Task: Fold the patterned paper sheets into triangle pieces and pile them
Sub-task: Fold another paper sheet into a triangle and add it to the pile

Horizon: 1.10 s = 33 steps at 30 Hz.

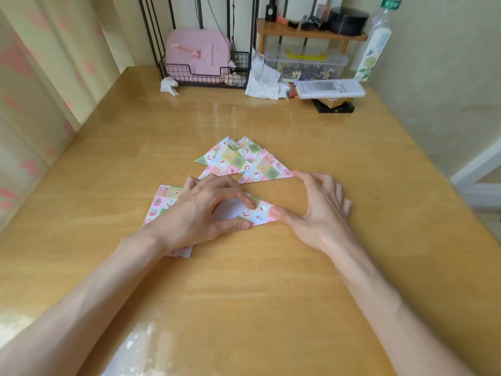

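A patterned paper sheet [257, 211], partly folded with its white underside showing, lies on the wooden table [244, 294] in front of me. My left hand [200, 213] presses it flat, index finger and thumb laid on the fold. My right hand [317, 207] holds down the sheet's right corner with its thumb, the fingers loosely curved above the table. A stack of unfolded patterned sheets [161, 202] lies under my left hand and wrist. Just beyond, a loose pile of folded triangle pieces [238, 161] overlaps on the table.
At the back stand a wire rack [189, 74] holding a pink case [198, 52], crumpled tissues [263, 77], a clear plastic box [306, 63], a small wooden shelf [311, 33], a bottle [375, 42] and stacked boxes [330, 93]. A curtain hangs on the left.
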Each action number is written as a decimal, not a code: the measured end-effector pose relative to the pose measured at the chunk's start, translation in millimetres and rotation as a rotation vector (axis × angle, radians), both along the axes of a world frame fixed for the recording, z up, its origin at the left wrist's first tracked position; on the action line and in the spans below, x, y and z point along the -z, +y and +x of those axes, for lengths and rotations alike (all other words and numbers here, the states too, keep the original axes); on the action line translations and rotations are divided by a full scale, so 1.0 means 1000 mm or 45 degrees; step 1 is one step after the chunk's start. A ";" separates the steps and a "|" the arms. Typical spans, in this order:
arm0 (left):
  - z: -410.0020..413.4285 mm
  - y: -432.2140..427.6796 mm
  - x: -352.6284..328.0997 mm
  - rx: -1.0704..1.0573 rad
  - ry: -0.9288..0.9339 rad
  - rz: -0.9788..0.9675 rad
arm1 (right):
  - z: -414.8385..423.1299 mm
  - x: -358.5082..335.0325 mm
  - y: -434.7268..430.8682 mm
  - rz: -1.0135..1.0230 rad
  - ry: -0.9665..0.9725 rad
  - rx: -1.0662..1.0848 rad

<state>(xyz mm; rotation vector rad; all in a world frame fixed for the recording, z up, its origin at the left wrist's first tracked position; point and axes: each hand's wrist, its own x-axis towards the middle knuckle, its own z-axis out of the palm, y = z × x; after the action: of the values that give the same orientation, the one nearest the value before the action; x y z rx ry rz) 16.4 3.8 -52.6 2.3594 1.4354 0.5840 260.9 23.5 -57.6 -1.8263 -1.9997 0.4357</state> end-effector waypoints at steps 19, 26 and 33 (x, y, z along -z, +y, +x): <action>0.002 0.001 -0.004 -0.024 -0.015 -0.095 | 0.006 -0.012 0.003 0.089 0.101 -0.041; 0.006 0.002 -0.006 -0.051 0.031 -0.166 | -0.019 -0.005 -0.009 -0.019 0.072 -0.216; 0.001 0.003 -0.001 -0.032 -0.038 -0.200 | -0.020 -0.009 -0.008 -0.107 0.097 -0.222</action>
<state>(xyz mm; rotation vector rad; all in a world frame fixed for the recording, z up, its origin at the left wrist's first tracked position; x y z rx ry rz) 17.8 7.1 -51.8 2.2054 1.4446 0.4911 240.8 15.4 -49.0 -1.6626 -2.1251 0.6405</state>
